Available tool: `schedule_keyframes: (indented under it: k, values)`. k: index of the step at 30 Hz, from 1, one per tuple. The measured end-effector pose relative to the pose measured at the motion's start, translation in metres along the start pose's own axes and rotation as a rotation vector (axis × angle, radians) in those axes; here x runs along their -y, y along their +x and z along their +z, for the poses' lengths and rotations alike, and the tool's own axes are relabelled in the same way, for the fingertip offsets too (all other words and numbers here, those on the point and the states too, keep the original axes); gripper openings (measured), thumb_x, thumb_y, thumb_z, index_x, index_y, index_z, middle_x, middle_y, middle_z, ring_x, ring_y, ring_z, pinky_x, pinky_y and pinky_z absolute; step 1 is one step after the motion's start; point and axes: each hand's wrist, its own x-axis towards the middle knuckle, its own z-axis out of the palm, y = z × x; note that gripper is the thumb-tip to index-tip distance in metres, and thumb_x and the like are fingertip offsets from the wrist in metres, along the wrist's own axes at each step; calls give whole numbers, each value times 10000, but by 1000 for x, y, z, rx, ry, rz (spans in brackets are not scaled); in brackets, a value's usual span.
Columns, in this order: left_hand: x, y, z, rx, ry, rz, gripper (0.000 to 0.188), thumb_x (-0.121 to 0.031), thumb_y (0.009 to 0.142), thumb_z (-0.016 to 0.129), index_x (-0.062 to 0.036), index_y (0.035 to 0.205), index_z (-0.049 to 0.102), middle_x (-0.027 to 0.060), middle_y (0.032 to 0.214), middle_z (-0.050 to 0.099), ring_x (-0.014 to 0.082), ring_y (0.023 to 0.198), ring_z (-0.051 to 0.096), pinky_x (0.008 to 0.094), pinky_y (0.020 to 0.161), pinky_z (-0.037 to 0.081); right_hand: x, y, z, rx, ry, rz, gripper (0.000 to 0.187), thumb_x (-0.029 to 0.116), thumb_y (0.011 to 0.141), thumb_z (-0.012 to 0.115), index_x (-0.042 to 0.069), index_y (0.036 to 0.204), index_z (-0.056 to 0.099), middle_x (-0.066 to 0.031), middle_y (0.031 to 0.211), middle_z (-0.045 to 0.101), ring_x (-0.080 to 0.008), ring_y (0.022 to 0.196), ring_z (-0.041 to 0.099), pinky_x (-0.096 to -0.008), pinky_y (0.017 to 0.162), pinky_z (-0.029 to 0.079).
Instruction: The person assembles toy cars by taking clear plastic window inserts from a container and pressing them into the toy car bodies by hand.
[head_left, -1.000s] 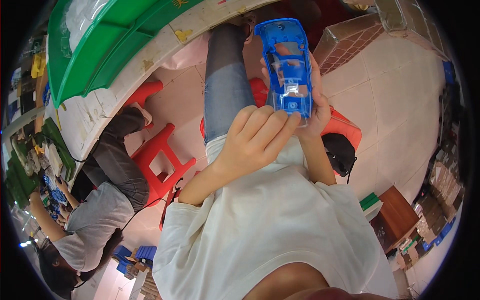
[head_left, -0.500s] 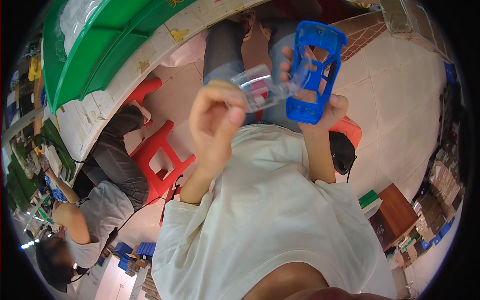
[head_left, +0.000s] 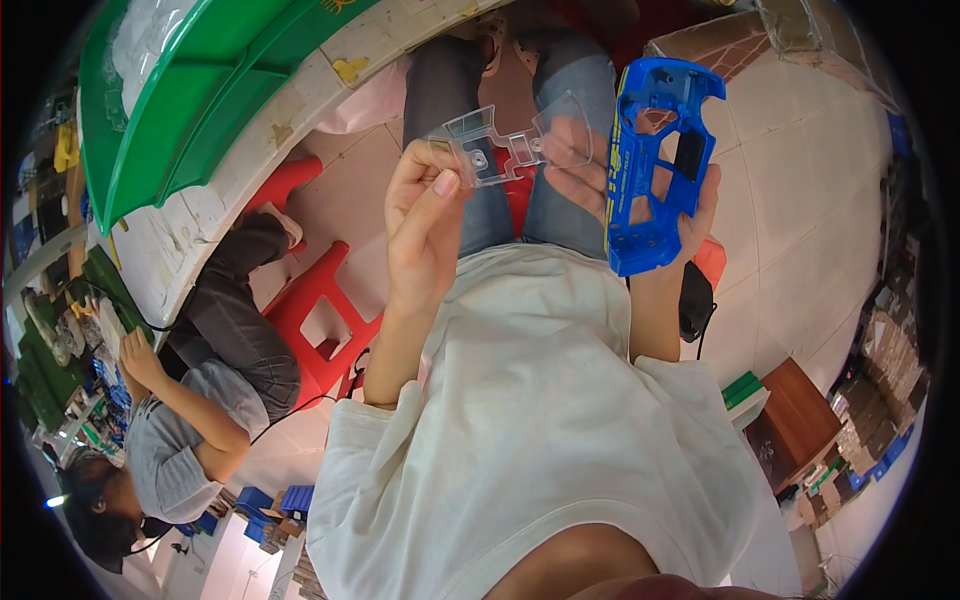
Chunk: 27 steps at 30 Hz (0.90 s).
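The left hand point(head_left: 425, 205) pinches one end of the clear part point(head_left: 522, 150) between thumb and fingers. The right hand point(head_left: 692, 225) grips the blue shell point(head_left: 626, 190) from behind, thumb along its right edge, holding it upright. The clear part lies left of the shell, its far end overlapping the right fingers; contact there cannot be determined. Beyond, upper left, a green bin point(head_left: 215, 115) rests on the table point(head_left: 225, 190); a red stool point(head_left: 318, 378) stands below.
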Motion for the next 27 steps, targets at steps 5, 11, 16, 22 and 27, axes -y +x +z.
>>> schedule_keyframes:
  k: [5, 11, 16, 22, 27]
  values:
    - [-2, -2, 3, -46, -82, -54, 139, -158, 788, 513, -45, 853, 462, 30, 787, 439, 109, 746, 399, 240, 692, 298, 15, 5, 9, -123, -167, -87, 802, 554, 764, 477, 39, 1313, 200, -331, 1312, 172, -461, 1214, 223, -517, 986, 237]
    - [-4, -2, -1, -109, -119, -94, 156, -174, 789, 508, -44, 864, 465, 29, 770, 437, 108, 737, 391, 239, 683, 296, 37, 1, 3, 102, -950, 3, 705, 550, 737, 534, 99, 1250, 362, -322, 1241, 327, -339, 881, 582, -323, 694, 505]
    - [-4, 0, 1, -93, -269, -157, 138, -153, 808, 487, -35, 880, 474, 23, 762, 435, 104, 729, 387, 242, 685, 295, 26, -1, -15, 169, -904, 27, 720, 444, 712, 615, 55, 1251, 338, -310, 1266, 298, -309, 999, 520, -325, 736, 479]
    - [-4, 2, -2, -72, -351, -141, 131, -145, 822, 479, -31, 887, 478, 23, 749, 431, 109, 720, 383, 243, 687, 292, 11, 5, 4, 239, -922, 109, 566, 234, 695, 617, -116, 1097, 428, -292, 1146, 457, -363, 1092, 461, -393, 908, 377]
    - [-4, 4, -4, -78, -323, -121, 132, -144, 818, 478, -30, 885, 478, 24, 744, 424, 113, 711, 376, 245, 684, 291, 16, 7, 6, 297, -854, 72, 620, 287, 688, 645, -126, 1090, 418, -300, 1165, 431, -378, 1111, 436, -399, 904, 380]
